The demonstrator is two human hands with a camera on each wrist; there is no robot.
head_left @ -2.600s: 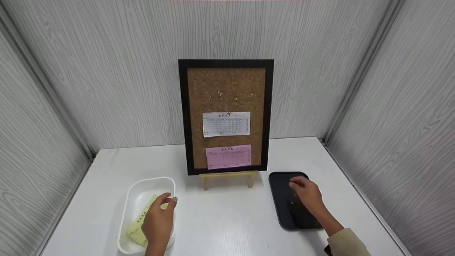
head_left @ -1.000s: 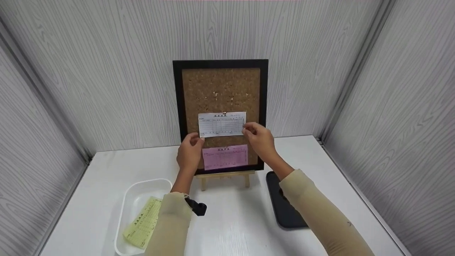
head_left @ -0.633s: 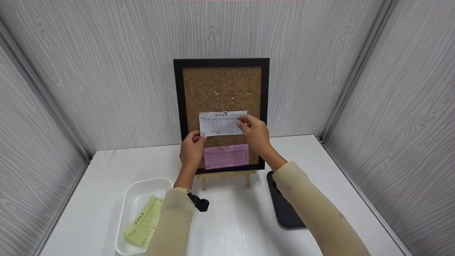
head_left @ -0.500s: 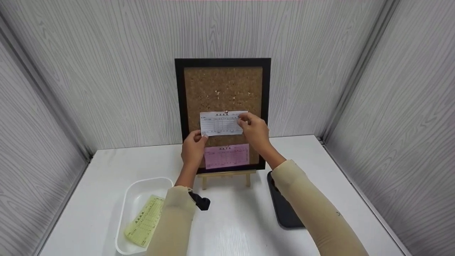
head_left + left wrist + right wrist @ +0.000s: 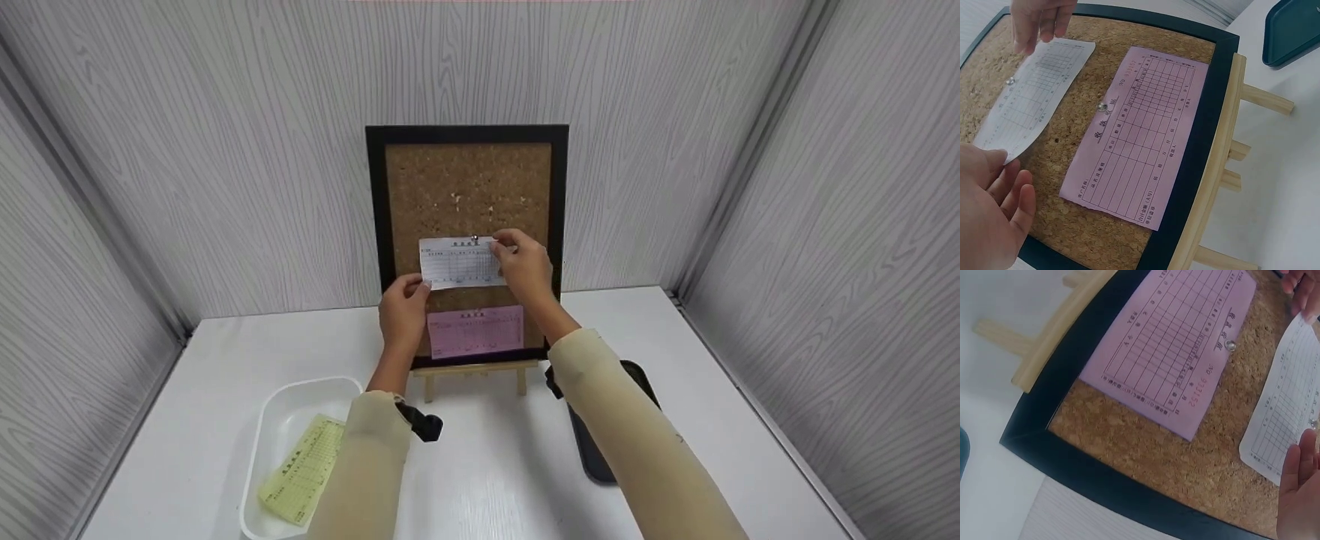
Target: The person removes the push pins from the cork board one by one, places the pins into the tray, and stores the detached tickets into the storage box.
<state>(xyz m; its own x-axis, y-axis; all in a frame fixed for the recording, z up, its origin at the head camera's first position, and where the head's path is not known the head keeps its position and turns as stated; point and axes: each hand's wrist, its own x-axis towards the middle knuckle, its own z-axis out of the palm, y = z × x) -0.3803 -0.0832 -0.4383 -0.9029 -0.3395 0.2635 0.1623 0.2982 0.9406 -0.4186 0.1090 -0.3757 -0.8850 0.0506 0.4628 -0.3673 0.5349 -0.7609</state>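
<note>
Since the earlier frame, half a second back, the right hand (image 5: 527,271) has shifted up and inward from the right end of the white slip (image 5: 461,264), bringing its fingertips just beside the pin (image 5: 475,238); the left hand (image 5: 403,315) keeps its place. Work looks part-way along. White and pink slip (image 5: 476,332) both hang on the corkboard (image 5: 469,176), each with a pin at its top edge, while the yellow slip (image 5: 304,469) lies off the board in the white tray (image 5: 319,381) on the counter (image 5: 487,465). I judge the white slip to be the step in hand, unfinished; the pink one, below it, is touched by neither hand.

The white slip is at the corkboard's middle, printed face outward and heading upward. Its long axis runs across the board, nearly level, rising slightly to the right; the lower edge stands off the cork.

The left grip is closed, thumb and fingers pinching the lower left corner. The right grip is loose, fingers fairly straight over the right end; whether they touch paper I cannot tell.
</note>
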